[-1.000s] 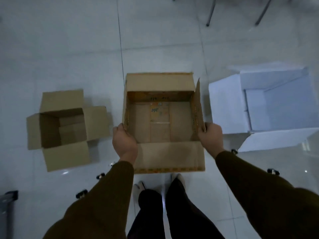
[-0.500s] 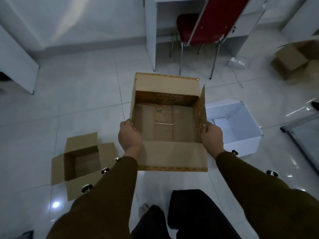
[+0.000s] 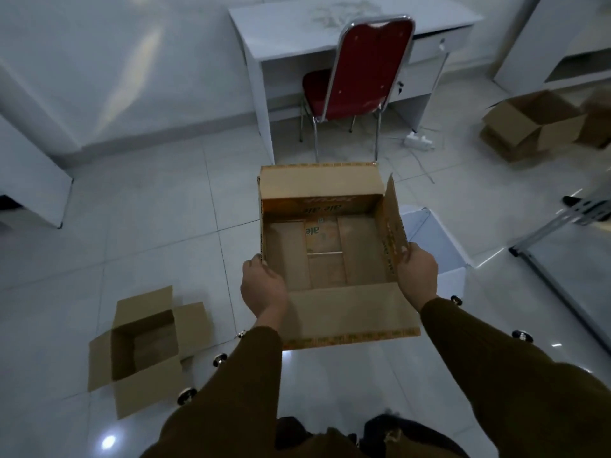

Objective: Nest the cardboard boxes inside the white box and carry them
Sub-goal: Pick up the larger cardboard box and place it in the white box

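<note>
I hold a large open cardboard box [image 3: 327,256] in the air in front of me, its flaps spread. My left hand [image 3: 263,287] grips its left wall and my right hand [image 3: 417,272] grips its right flap. The white box [image 3: 439,246] sits on the floor to the right, mostly hidden behind the held box and my right hand. A smaller open cardboard box [image 3: 145,348] rests on the floor at lower left.
A red chair [image 3: 358,71] stands at a white desk [image 3: 264,61] straight ahead. More open cardboard boxes [image 3: 535,123] lie at the far right. A power strip [image 3: 418,140] with cables lies near the desk. A metal frame [image 3: 555,226] sits at right.
I have stood up with the large box lifted off the floor. The view has risen, so the floor boxes look smaller and the desk and chair have come into view.
</note>
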